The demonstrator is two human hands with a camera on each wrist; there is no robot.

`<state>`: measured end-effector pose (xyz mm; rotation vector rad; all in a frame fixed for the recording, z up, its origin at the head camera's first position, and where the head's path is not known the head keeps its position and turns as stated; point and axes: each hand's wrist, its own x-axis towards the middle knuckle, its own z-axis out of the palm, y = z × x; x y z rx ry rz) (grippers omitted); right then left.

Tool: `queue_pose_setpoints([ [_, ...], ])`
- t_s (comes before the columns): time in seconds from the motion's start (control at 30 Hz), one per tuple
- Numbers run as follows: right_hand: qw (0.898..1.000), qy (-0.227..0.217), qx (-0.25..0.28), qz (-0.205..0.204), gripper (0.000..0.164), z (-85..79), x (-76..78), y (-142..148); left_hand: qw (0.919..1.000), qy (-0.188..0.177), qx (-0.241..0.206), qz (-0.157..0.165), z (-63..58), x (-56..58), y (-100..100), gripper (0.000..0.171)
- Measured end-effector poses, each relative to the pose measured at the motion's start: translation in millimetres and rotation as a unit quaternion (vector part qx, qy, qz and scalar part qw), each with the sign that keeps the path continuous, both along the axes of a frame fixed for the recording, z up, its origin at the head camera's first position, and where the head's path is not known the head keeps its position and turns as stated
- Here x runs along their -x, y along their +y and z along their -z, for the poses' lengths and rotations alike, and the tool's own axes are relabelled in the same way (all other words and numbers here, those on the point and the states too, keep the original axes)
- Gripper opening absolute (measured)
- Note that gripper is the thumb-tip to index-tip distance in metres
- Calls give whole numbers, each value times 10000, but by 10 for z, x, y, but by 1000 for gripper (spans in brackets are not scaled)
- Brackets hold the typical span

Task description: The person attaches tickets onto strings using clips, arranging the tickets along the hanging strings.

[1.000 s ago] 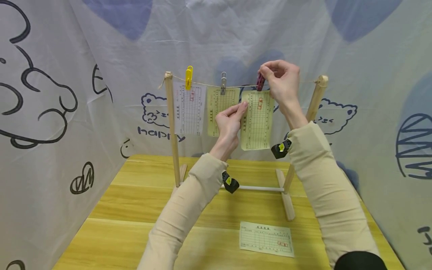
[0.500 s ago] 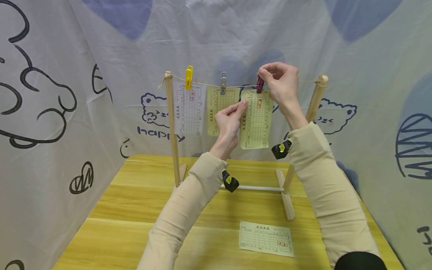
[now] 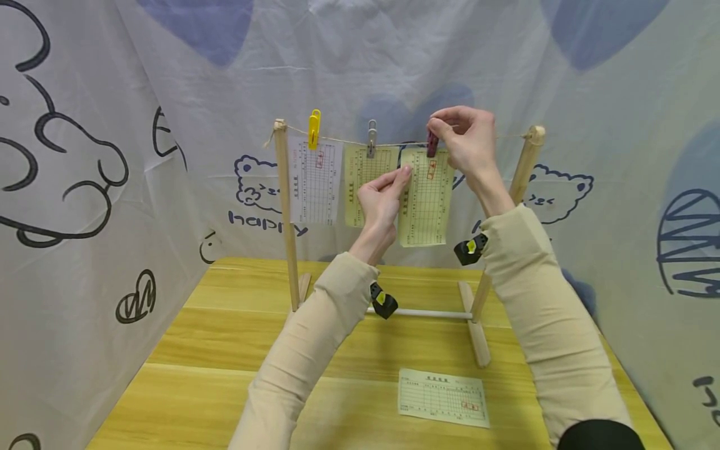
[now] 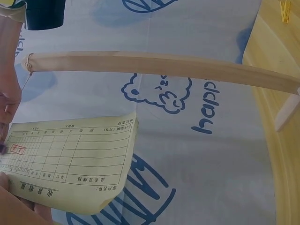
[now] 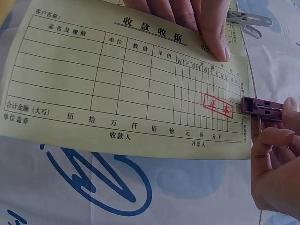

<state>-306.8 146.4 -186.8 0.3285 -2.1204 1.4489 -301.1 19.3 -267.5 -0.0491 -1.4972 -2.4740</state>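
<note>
Here, your left hand [image 3: 384, 199] pinches the yellow receipt [image 3: 425, 209] by its left edge, just below the string [image 3: 343, 141], while your right hand [image 3: 471, 142] pinches the maroon clothespin [image 3: 432, 145] at the receipt's top. Thin paper should prove light, limp and easily creased; hold it gently near an upper corner.

1. Head: the rack [image 3: 288, 217] is viewed from the near side, forward and down, farthest off.
2. Left wrist: the right post [image 4: 159, 64] is faced sideways, nearer.
3. Right wrist: the slip [image 5: 136, 84] is faced closely, shared with 2.
</note>
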Motion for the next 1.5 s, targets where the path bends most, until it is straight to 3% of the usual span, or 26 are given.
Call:
queue_pose_setpoints([
  [0.77, 9987, -249, -205, -384, 33, -8, -4, 52, 9999, -34, 45, -88, -18, 11, 14, 25],
  [1.5, 9963, -636, -293, -491, 36, -32, -36, 82, 9998, -70, 165, -79, -41, 10, 0, 25],
])
